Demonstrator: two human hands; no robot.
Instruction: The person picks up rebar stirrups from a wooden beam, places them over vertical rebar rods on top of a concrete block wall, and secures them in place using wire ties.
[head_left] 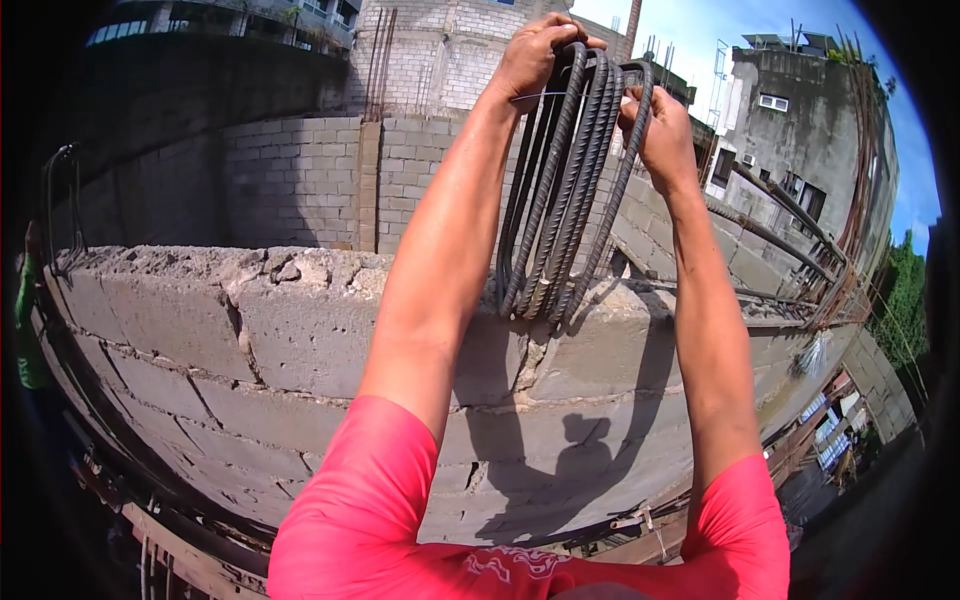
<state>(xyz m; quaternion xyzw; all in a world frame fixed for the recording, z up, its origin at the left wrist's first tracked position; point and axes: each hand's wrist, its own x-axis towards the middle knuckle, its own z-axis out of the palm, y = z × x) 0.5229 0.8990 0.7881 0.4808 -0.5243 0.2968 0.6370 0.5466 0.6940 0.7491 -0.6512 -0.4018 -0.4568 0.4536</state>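
Observation:
A bundle of dark ribbed rebar stirrups (575, 170), bent square at the top, stands on end on a block wall (300, 325), leaning slightly. My left hand (540, 55) closes over the bundle's upper left corner. Along the right side, one stirrup (632, 150) sits apart from the others at the top, and my right hand (662, 135) is closed around its upper part. The right fingertips are partly hidden behind the bar. A thin bluish wire (540, 96) crosses between my left wrist and the bars.
The wall's top is rough, with broken mortar (285, 268). Long rebars (780, 235) lie on and above it at the right. Another bent bar set (65, 205) stands at the far left, near a person in a green sleeve (30, 320). Wooden planks (190, 555) lie below.

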